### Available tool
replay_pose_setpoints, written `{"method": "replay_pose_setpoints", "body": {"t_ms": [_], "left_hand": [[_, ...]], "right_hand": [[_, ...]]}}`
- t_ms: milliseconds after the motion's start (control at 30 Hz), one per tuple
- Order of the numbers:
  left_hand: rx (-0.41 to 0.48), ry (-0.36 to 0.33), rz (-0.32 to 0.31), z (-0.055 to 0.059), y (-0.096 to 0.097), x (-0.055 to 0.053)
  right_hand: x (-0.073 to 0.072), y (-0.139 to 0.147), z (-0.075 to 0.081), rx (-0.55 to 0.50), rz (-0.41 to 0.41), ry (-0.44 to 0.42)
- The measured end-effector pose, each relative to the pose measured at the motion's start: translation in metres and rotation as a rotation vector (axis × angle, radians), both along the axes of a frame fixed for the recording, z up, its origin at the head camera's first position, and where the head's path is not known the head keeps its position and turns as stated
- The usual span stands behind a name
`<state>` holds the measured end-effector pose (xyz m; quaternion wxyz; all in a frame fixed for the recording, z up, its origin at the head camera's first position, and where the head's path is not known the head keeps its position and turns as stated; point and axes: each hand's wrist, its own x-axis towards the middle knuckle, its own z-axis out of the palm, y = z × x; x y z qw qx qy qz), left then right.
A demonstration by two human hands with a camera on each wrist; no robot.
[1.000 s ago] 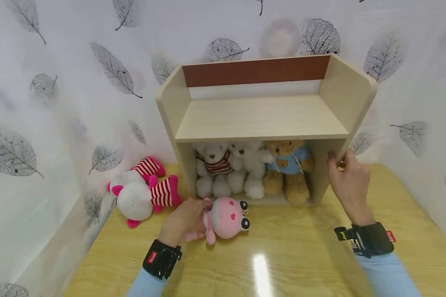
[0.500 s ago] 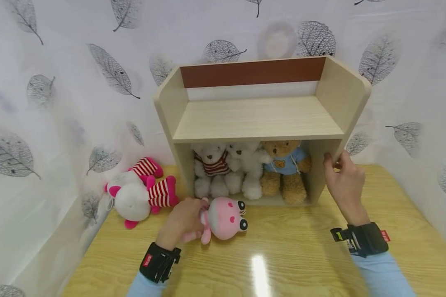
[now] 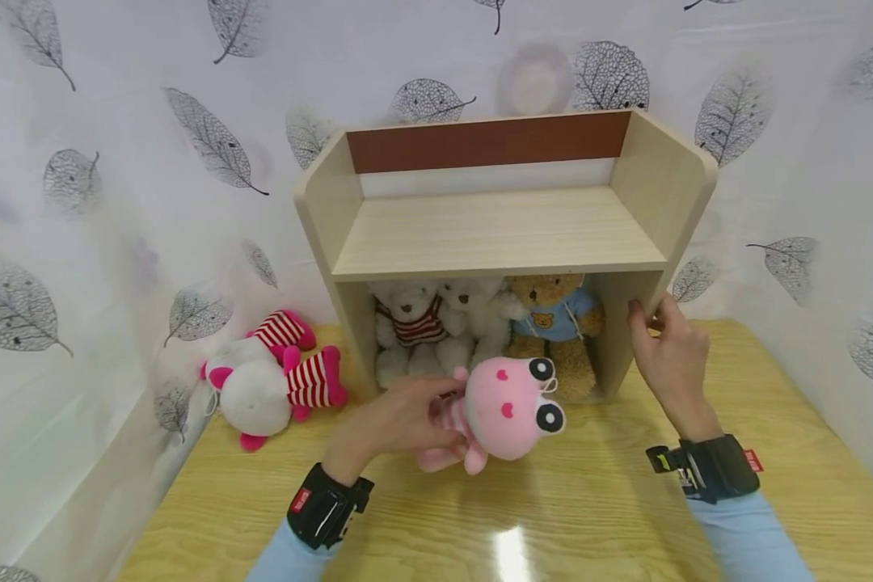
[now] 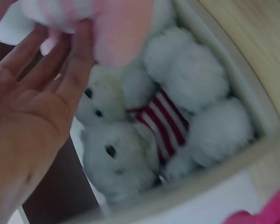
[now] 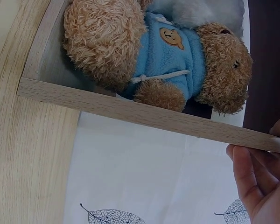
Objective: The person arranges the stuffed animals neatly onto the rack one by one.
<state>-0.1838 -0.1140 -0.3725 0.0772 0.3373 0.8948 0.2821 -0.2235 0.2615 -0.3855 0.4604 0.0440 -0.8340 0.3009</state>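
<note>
My left hand [image 3: 407,416] grips a pink plush frog [image 3: 505,408] round its striped body, holding it up in front of the shelf's lower compartment. In the left wrist view, the fingers wrap the frog's body [image 4: 123,30] near a leg. My right hand [image 3: 672,360] pinches the right side panel of the wooden shelf [image 3: 498,234], thumb inside and fingers outside. Inside the lower compartment sit a white bear in a striped top [image 3: 411,323], another white bear [image 3: 476,311], and a brown bear in a blue hoodie [image 3: 556,323], partly hidden by the frog.
A white and pink plush toy with striped legs [image 3: 262,388] lies on the table [image 3: 596,501] left of the shelf. Behind stands a white wall covering [image 3: 138,234] with leaf prints. The shelf's upper level has a brown back strip [image 3: 487,141].
My left hand has lifted the pink frog off the table and carried it right and toward the shelf. My right hand keeps its hold on the side panel.
</note>
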Motion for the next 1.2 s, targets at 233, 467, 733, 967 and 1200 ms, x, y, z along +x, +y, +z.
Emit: {"method": "replay_pose_setpoints", "body": {"t_ms": [233, 467, 733, 967, 1200], "left_hand": [[0.320, 0.313, -0.224, 0.013, 0.030, -0.006], [0.490, 0.309, -0.262, 0.055, 0.061, -0.014], [0.511, 0.041, -0.096, 0.116, 0.087, -0.024], [0.577, -0.112, 0.084, 0.150, 0.105, -0.043], [0.741, -0.184, 0.133, 0.166, 0.116, -0.063]], "right_hand": [[0.006, -0.002, -0.004, 0.021, -0.009, -0.001], [0.010, -0.002, -0.005, 0.079, -0.024, -0.002], [0.004, 0.000, -0.003, 0.048, 0.002, 0.050], [0.003, -0.001, -0.002, 0.032, 0.005, 0.057], [0.002, -0.002, -0.003, 0.033, 0.011, 0.069]]}}
